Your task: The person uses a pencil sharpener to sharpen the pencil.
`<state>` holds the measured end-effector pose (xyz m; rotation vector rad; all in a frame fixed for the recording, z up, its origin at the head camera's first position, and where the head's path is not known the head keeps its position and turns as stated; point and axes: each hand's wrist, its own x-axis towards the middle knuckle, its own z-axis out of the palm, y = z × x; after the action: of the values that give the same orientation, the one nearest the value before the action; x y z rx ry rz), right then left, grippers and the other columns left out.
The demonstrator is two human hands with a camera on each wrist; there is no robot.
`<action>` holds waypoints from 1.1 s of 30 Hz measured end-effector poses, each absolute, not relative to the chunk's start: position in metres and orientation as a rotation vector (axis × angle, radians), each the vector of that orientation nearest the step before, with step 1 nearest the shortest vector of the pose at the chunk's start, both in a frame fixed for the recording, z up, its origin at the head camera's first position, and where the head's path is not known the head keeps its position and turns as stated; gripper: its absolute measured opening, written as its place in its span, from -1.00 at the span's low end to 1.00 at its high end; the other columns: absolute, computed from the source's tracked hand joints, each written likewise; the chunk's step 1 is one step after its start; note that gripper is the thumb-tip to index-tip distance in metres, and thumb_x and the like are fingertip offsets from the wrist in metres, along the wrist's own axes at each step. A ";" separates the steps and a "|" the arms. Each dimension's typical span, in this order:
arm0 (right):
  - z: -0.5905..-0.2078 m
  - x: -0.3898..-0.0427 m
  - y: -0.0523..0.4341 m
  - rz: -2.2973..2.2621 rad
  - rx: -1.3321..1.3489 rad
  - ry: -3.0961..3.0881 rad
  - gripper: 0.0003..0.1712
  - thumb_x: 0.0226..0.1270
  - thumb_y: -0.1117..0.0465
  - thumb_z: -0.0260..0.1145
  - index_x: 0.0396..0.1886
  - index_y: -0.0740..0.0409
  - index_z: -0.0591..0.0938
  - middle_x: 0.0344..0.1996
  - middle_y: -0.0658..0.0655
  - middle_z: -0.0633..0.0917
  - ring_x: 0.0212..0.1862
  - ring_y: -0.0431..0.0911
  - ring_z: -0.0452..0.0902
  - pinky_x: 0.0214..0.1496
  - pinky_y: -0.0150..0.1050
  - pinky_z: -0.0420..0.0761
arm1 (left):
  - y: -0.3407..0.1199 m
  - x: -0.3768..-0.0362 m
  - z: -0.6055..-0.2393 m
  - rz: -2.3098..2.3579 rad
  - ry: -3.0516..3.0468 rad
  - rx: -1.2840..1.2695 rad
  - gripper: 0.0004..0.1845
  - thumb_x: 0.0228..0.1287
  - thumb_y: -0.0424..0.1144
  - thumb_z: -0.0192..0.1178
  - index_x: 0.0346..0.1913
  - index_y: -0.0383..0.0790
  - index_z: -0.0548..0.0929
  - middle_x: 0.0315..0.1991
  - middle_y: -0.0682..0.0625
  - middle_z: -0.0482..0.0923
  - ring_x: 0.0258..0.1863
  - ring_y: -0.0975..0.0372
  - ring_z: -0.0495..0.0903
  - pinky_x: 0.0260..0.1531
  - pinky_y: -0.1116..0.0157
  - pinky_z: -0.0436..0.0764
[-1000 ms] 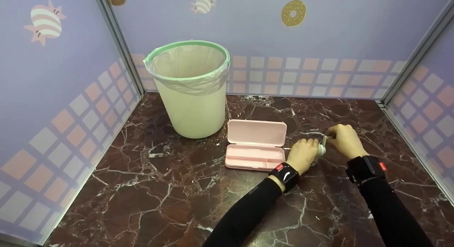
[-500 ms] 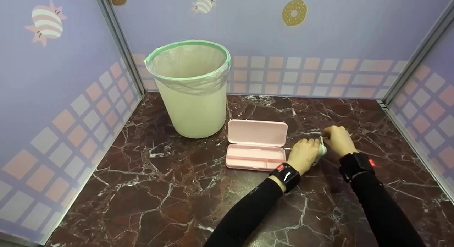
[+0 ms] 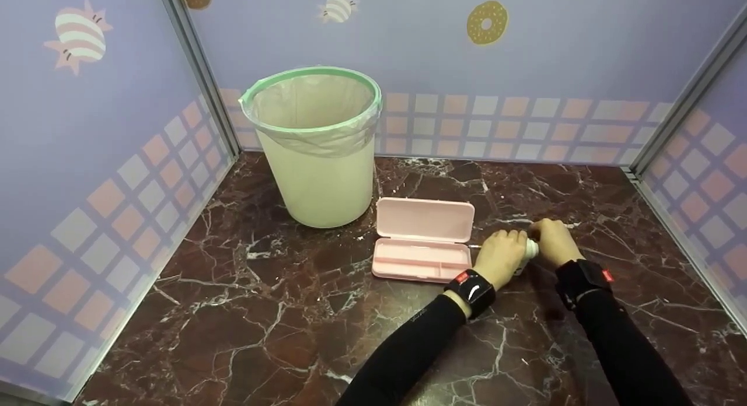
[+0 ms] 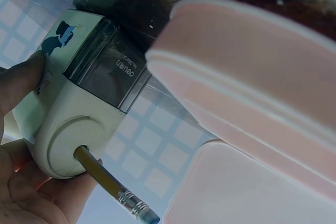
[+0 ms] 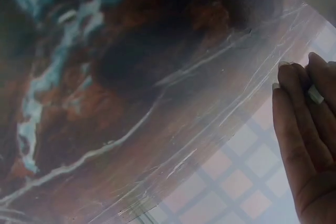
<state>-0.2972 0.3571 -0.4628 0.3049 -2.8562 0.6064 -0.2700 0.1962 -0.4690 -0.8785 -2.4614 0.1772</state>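
Observation:
My left hand (image 3: 501, 258) grips a pale green-white crank pencil sharpener (image 4: 58, 108) with a clear shavings drawer (image 4: 111, 69). In the left wrist view, a yellow pencil (image 4: 102, 176) sticks out of the sharpener's round hole, its metal band and blue-grey eraser outward. To the right of the sharpener, my right hand (image 3: 555, 242) pinches the crank handle; only a small pale piece of the handle (image 5: 315, 95) shows between its fingers in the right wrist view. An open pink pencil case (image 3: 425, 218) lies just left of the left hand, with the pencil's end pointing towards it.
A tall cream bin (image 3: 318, 184) with a green rim and a plastic liner stands behind the case, to the left. Patterned panels (image 3: 560, 62) enclose the dark marble-look tabletop (image 3: 280, 342) at the back and sides.
My right hand has moved left and down, turning the crank, whose arm stood up earlier and is now hidden by the hand. The left hand holds the sharpener in the same place.

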 end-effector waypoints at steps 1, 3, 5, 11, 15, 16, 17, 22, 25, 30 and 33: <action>-0.463 -0.297 0.357 0.609 0.307 -2.861 -0.85 -0.12 0.53 0.22 -0.65 0.24 0.62 -0.65 0.13 0.60 -0.51 0.02 0.44 -0.40 -0.08 0.41 | 0.196 -0.270 -0.469 0.180 -2.460 -0.876 -0.63 0.36 -0.15 0.07 0.19 -0.02 0.59 -0.07 0.17 0.68 -0.20 0.33 0.64 -0.18 0.47 0.59; -0.464 -0.297 0.357 0.613 0.308 -2.870 -0.83 -0.13 0.55 0.20 -0.62 0.27 0.65 -0.62 0.17 0.64 -0.48 0.05 0.49 -0.38 -0.05 0.45 | 0.196 -0.270 -0.470 0.187 -2.456 -0.872 -0.63 0.36 -0.15 0.08 0.18 -0.01 0.59 -0.07 0.18 0.68 -0.20 0.34 0.64 -0.18 0.47 0.59; -0.465 -0.296 0.358 0.613 0.318 -2.872 -0.81 -0.12 0.56 0.20 -0.54 0.33 0.70 -0.53 0.25 0.71 -0.43 0.12 0.57 -0.34 0.03 0.51 | 0.197 -0.271 -0.470 0.190 -2.456 -0.871 -0.63 0.36 -0.15 0.08 0.19 -0.01 0.59 -0.07 0.19 0.67 -0.20 0.34 0.64 -0.18 0.48 0.59; -0.469 -0.294 0.359 0.601 0.350 -2.863 -0.79 -0.12 0.55 0.25 -0.45 0.36 0.73 -0.40 0.33 0.76 -0.34 0.24 0.65 -0.26 0.14 0.53 | 0.197 -0.272 -0.471 0.188 -2.450 -0.869 -0.63 0.33 -0.13 0.14 0.18 -0.01 0.59 -0.08 0.19 0.67 -0.20 0.34 0.63 -0.17 0.47 0.59; -0.473 -0.292 0.360 0.578 0.347 -2.887 -0.83 -0.15 0.54 0.26 -0.54 0.29 0.70 -0.47 0.29 0.74 -0.39 0.23 0.63 -0.30 0.13 0.51 | 0.196 -0.272 -0.471 0.187 -2.448 -0.866 -0.64 0.32 -0.13 0.13 0.17 -0.01 0.59 -0.09 0.19 0.67 -0.20 0.34 0.63 -0.18 0.47 0.59; -0.473 -0.291 0.360 0.575 0.342 -2.896 -0.85 -0.13 0.54 0.25 -0.56 0.29 0.68 -0.49 0.29 0.73 -0.40 0.22 0.63 -0.32 0.12 0.52 | 0.196 -0.272 -0.471 0.184 -2.449 -0.866 -0.64 0.33 -0.13 0.13 0.16 -0.01 0.59 -0.10 0.19 0.67 -0.20 0.35 0.63 -0.18 0.47 0.59; -0.474 -0.290 0.360 0.573 0.334 -2.905 -0.86 -0.12 0.54 0.25 -0.58 0.29 0.67 -0.51 0.29 0.73 -0.42 0.20 0.62 -0.34 0.11 0.52 | 0.196 -0.272 -0.471 0.184 -2.451 -0.865 -0.64 0.33 -0.12 0.13 0.17 -0.01 0.59 -0.10 0.19 0.67 -0.20 0.35 0.63 -0.18 0.47 0.58; -0.476 -0.284 0.361 0.578 0.356 -2.909 -0.91 -0.16 0.48 0.35 -0.68 0.31 0.59 -0.63 0.25 0.66 -0.56 0.07 0.53 -0.45 0.03 0.50 | 0.197 -0.271 -0.471 0.188 -2.445 -0.857 -0.64 0.32 -0.10 0.14 0.15 -0.01 0.60 -0.11 0.19 0.68 -0.22 0.35 0.63 -0.19 0.48 0.59; -0.477 -0.279 0.361 0.604 0.379 -2.895 -0.82 -0.23 0.43 0.46 -0.69 0.32 0.57 -0.67 0.22 0.63 -0.60 0.02 0.48 -0.49 0.00 0.47 | 0.197 -0.271 -0.470 0.187 -2.442 -0.853 -0.65 0.29 -0.10 0.16 0.13 0.00 0.60 -0.12 0.19 0.67 -0.23 0.35 0.63 -0.21 0.48 0.58; -0.477 -0.273 0.362 0.637 0.375 -2.927 -0.77 -0.23 0.39 0.52 -0.65 0.33 0.57 -0.65 0.21 0.64 -0.57 -0.02 0.47 -0.46 -0.04 0.48 | 0.197 -0.271 -0.471 0.171 -2.451 -0.857 -0.63 0.24 -0.10 0.22 0.11 -0.01 0.59 -0.13 0.19 0.66 -0.24 0.35 0.62 -0.21 0.48 0.57; -0.476 -0.268 0.362 0.638 0.398 -2.939 -0.75 -0.22 0.37 0.54 -0.64 0.31 0.58 -0.64 0.19 0.64 -0.56 -0.04 0.47 -0.43 -0.06 0.49 | 0.196 -0.271 -0.471 0.160 -2.455 -0.865 -0.63 0.24 -0.11 0.22 0.12 -0.02 0.59 -0.13 0.19 0.66 -0.24 0.34 0.63 -0.19 0.47 0.58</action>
<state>-0.2682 0.3623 -0.4762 0.3976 -2.9390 0.6376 -0.2711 0.1959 -0.4707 -0.8654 -2.4551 0.1596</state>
